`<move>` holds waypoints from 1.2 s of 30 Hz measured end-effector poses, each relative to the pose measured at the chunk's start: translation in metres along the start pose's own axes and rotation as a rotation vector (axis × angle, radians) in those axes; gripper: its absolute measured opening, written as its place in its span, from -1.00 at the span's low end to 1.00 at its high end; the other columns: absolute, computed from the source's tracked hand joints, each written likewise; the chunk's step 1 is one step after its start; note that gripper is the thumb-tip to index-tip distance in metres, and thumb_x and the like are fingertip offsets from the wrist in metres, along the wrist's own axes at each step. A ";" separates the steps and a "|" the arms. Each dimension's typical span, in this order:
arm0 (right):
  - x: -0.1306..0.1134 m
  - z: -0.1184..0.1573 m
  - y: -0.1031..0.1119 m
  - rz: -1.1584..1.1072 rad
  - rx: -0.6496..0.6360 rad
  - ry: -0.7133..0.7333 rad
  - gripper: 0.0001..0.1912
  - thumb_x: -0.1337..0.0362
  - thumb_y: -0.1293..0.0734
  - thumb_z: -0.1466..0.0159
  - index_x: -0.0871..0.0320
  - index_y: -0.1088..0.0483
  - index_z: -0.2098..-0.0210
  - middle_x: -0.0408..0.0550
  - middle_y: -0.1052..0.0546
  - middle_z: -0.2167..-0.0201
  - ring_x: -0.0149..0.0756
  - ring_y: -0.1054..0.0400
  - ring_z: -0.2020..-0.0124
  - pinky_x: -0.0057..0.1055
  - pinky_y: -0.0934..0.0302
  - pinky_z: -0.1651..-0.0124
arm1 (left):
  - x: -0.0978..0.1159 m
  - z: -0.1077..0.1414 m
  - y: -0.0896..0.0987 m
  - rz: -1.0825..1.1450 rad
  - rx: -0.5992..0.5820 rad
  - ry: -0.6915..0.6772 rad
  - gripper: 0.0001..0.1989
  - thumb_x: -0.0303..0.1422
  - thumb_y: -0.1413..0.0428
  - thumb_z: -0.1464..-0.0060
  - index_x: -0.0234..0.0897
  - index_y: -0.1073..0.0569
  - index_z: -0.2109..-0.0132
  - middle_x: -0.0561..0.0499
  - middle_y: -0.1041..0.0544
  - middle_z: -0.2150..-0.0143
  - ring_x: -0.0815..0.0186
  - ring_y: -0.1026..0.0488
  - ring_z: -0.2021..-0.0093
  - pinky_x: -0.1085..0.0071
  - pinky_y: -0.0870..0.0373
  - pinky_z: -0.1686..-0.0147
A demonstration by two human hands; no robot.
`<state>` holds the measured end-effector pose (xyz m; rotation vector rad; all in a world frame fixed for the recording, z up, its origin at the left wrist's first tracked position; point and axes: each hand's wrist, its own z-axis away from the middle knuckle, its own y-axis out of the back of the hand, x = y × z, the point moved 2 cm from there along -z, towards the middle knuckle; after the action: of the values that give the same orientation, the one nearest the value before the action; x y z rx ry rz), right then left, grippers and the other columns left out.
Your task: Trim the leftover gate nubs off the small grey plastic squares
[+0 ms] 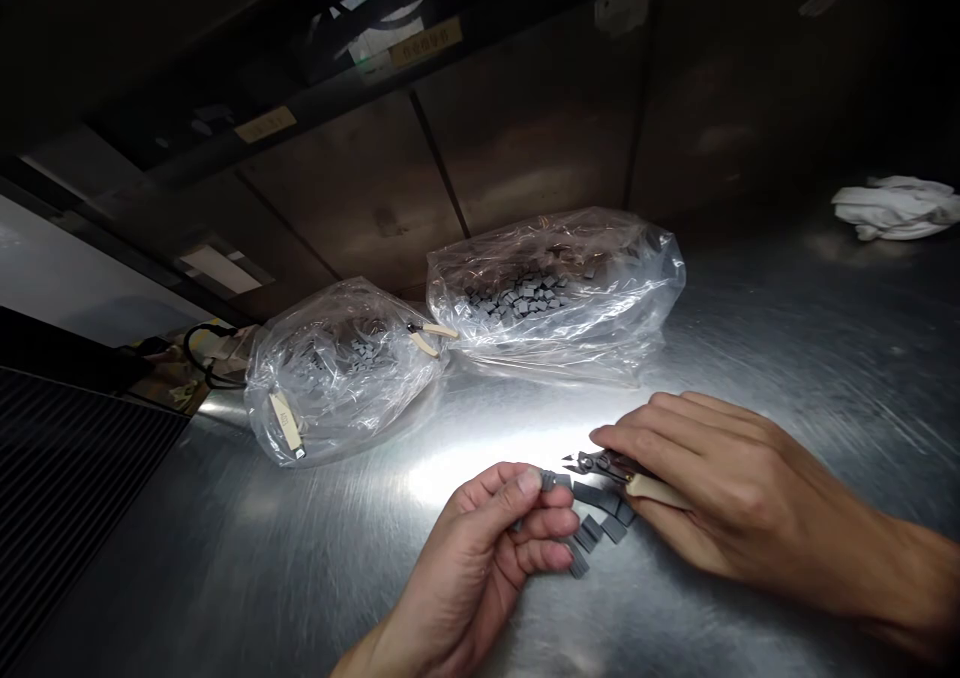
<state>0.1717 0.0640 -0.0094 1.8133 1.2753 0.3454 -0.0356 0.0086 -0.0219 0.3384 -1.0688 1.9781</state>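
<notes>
Between thumb and fingers, my left hand (487, 548) pinches a small grey part (551, 480) and stays closed. My right hand (705, 468) is wrapped around a pair of nippers (652, 488) with cream handles. The jaws of the nippers are parted and point left, a short way from the grey part without visibly touching it. Below and between both hands, several loose grey blocks (592, 531) lie on the metal table (300, 558). Some blocks are partly hidden by my left fingers.
Two clear plastic bags (622, 308) (390, 403) holding grey pieces stand at the back. A second pair of cream-handled nippers (427, 338) rests by the left bag, near a cream-handled cutter (285, 423). A white cloth (892, 208) lies far right. A metal wall (525, 148) rises behind.
</notes>
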 end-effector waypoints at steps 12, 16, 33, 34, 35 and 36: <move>-0.006 0.000 -0.002 0.135 0.008 0.043 -0.77 0.49 -0.25 -0.35 0.28 -0.50 0.07 0.02 -0.56 0.32 -0.18 -0.41 0.32 -0.21 -0.17 0.20 | 0.000 0.002 0.000 0.006 -0.007 -0.021 -0.90 -0.50 -0.28 -0.22 -0.39 -0.63 0.11 -0.13 -0.71 0.29 0.31 -0.67 0.36 0.49 -0.63 0.40; -0.009 0.000 -0.002 0.146 0.010 0.046 -0.76 0.50 -0.26 -0.35 0.28 -0.50 0.06 -0.04 -0.52 0.39 -0.20 -0.36 0.38 -0.22 -0.13 0.26 | -0.001 0.002 0.000 -0.015 0.002 -0.018 -0.87 -0.48 -0.28 -0.23 -0.43 -0.65 0.08 -0.17 -0.72 0.27 0.30 -0.68 0.34 0.50 -0.63 0.39; -0.013 0.000 -0.004 0.286 -0.027 0.103 -0.75 0.50 -0.23 -0.40 0.35 -0.50 0.01 0.02 -0.55 0.36 -0.15 -0.38 0.34 -0.16 -0.12 0.21 | -0.001 0.001 -0.002 -0.028 0.035 -0.007 -0.93 -0.50 -0.31 -0.19 -0.44 -0.69 0.20 -0.17 -0.73 0.28 0.33 -0.66 0.36 0.51 -0.63 0.39; -0.013 0.001 -0.004 0.295 -0.028 0.105 -0.74 0.50 -0.23 -0.41 0.36 -0.50 0.00 0.02 -0.55 0.36 -0.15 -0.38 0.34 -0.16 -0.12 0.22 | -0.001 0.001 -0.002 -0.027 0.035 -0.007 -0.94 -0.50 -0.31 -0.19 -0.43 -0.69 0.20 -0.17 -0.73 0.28 0.33 -0.66 0.36 0.51 -0.63 0.39; -0.013 0.001 -0.005 0.301 -0.027 0.107 -0.74 0.50 -0.22 -0.41 0.35 -0.49 0.00 0.01 -0.55 0.37 -0.16 -0.38 0.35 -0.17 -0.12 0.23 | -0.001 0.001 -0.002 -0.027 0.035 -0.008 -0.94 -0.50 -0.31 -0.19 -0.43 -0.69 0.20 -0.16 -0.73 0.28 0.33 -0.66 0.36 0.51 -0.63 0.39; -0.014 0.001 -0.005 0.305 -0.024 0.107 -0.74 0.50 -0.22 -0.41 0.35 -0.49 0.00 0.01 -0.55 0.37 -0.17 -0.37 0.36 -0.17 -0.12 0.25 | -0.001 0.001 -0.002 -0.028 0.034 -0.010 -0.94 -0.50 -0.31 -0.19 -0.43 -0.69 0.21 -0.16 -0.73 0.28 0.33 -0.66 0.36 0.51 -0.63 0.39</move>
<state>0.1634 0.0522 -0.0102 1.9928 1.0584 0.6302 -0.0338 0.0074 -0.0209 0.3795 -1.0321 1.9732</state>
